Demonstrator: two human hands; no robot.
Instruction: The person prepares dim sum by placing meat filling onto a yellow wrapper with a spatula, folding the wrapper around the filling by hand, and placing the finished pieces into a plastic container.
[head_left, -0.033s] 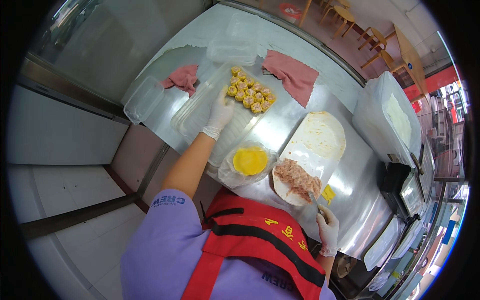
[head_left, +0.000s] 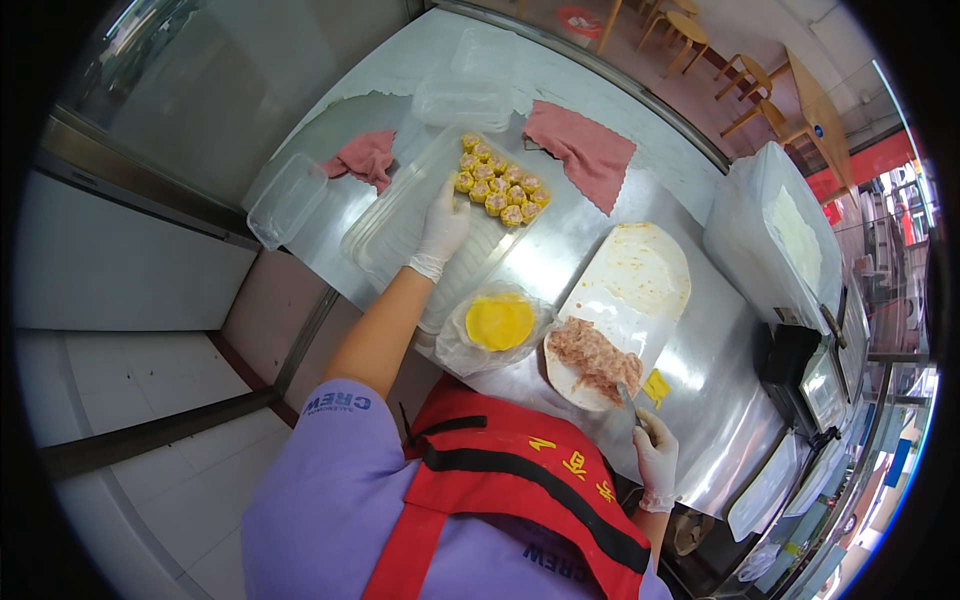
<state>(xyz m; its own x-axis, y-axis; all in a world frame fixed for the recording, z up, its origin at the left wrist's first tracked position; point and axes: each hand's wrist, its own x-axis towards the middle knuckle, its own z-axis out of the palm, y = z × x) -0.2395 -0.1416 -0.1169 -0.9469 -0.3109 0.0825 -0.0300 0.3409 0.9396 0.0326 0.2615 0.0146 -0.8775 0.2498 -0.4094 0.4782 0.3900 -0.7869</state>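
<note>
My gloved left hand [head_left: 443, 225] reaches over a long clear tray [head_left: 385, 235]. Its fingertips rest at the nearest of several yellow dumplings [head_left: 500, 180] lined up in rows at the tray's far end; I cannot tell whether it grips one. My gloved right hand [head_left: 655, 455] is at the counter's near edge, holding a thin spatula [head_left: 628, 395] whose tip points at a heap of pink minced filling [head_left: 590, 355]. The filling lies on a white oval board [head_left: 640, 265]. A stack of yellow wrappers in a plastic bag [head_left: 498, 320] sits between my hands. One loose wrapper [head_left: 655, 385] lies by the board.
On the steel counter [head_left: 700, 420] lie two pink cloths [head_left: 365, 155] [head_left: 585, 145]. Clear containers with nothing in them [head_left: 285, 200] [head_left: 462, 100] stand at the left and far side. A large white lidded bin [head_left: 780, 240] and a black device [head_left: 800, 375] stand on the right.
</note>
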